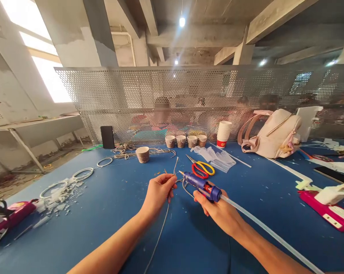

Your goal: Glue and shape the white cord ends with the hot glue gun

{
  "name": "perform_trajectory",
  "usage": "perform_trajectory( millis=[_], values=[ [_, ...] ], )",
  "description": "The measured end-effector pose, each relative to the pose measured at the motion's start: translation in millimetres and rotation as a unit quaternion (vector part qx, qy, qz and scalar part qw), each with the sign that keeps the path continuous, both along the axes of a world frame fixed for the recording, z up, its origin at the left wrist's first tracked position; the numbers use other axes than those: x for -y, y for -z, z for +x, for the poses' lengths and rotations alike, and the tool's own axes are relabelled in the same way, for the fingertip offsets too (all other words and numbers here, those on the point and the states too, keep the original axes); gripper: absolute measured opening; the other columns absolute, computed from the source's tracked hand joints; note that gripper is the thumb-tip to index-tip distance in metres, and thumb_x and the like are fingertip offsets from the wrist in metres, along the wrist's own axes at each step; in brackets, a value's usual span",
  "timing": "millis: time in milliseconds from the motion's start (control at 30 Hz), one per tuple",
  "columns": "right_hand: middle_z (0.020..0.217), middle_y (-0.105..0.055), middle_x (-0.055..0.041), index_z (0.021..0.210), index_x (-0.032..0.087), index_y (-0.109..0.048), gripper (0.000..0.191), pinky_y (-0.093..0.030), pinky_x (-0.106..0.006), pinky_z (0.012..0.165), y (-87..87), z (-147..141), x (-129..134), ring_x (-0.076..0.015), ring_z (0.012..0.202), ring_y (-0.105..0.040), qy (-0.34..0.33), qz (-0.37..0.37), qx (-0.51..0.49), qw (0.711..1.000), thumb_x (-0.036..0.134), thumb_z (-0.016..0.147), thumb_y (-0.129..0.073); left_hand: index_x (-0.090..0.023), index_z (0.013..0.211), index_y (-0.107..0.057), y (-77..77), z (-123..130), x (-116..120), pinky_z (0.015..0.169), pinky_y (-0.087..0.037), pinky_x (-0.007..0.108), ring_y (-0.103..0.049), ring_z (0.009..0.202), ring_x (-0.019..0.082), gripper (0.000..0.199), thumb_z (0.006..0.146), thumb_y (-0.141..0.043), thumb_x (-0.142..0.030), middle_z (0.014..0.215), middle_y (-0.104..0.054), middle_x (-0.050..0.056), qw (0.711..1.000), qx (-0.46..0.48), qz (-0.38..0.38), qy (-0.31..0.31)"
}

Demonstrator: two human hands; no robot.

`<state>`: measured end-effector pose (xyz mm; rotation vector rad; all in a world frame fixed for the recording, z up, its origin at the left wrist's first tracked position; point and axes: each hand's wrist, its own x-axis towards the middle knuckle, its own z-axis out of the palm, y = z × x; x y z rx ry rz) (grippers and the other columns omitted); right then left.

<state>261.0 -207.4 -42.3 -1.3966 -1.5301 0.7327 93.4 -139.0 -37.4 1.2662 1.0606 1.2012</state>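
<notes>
My left hand [161, 189] pinches a thin grey cord [162, 229], which trails toward the near table edge and also sticks up past my fingers. In my right hand [217, 213] is a blue hot glue gun [199, 182], its tip pointing left, close to my left fingertips. A long clear glue stick [263, 224] runs out of its back end. Some cord loops hang between the two hands. Just beyond the gun lie scissors [202, 168] with red and yellow handles. A small cord-wrapped cup [143, 155] stands farther off to the left.
Several small cups [181, 142] line the back, beside stacked paper cups [224, 134] and a pink backpack [277, 133]. Clear plastic strips [214, 158] lie near the scissors. White rings [83, 174] and scraps lie left. Pink power strips [328, 209] flank both sides; a perforated screen [137, 87] stands behind.
</notes>
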Motion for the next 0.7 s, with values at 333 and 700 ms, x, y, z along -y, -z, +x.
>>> perform_trajectory(
  millis=[333, 700],
  values=[
    [0.055, -0.054, 0.003, 0.072, 0.02, -0.058, 0.039, -0.043, -0.024, 0.047, -3.6, -5.3, 5.5, -0.012, 0.043, -0.049, 0.025, 0.038, 0.059, 0.997, 0.055, 0.084, -0.046, -0.015, 0.065, -0.066, -0.9, 1.9, 5.1, 0.034, -0.03, 0.019, -0.041, 0.035, 0.006, 0.024, 0.069, -0.064, -0.039, 0.049, -0.054, -0.003, 0.995, -0.082, 0.053, -0.016],
    [0.057, -0.056, 0.0013, 0.072, 0.019, -0.061, 0.036, -0.045, -0.024, 0.049, 1.7, -6.4, 4.8, -0.0126, 0.046, -0.051, 0.044, 0.047, 0.042, 0.997, 0.052, 0.083, -0.051, -0.014, 0.068, -0.065, 1.6, 2.8, 4.3, 0.033, -0.029, 0.019, -0.041, 0.036, 0.007, 0.027, 0.067, -0.063, -0.041, 0.051, -0.053, -0.004, 0.996, -0.075, 0.035, -0.022]
  ],
)
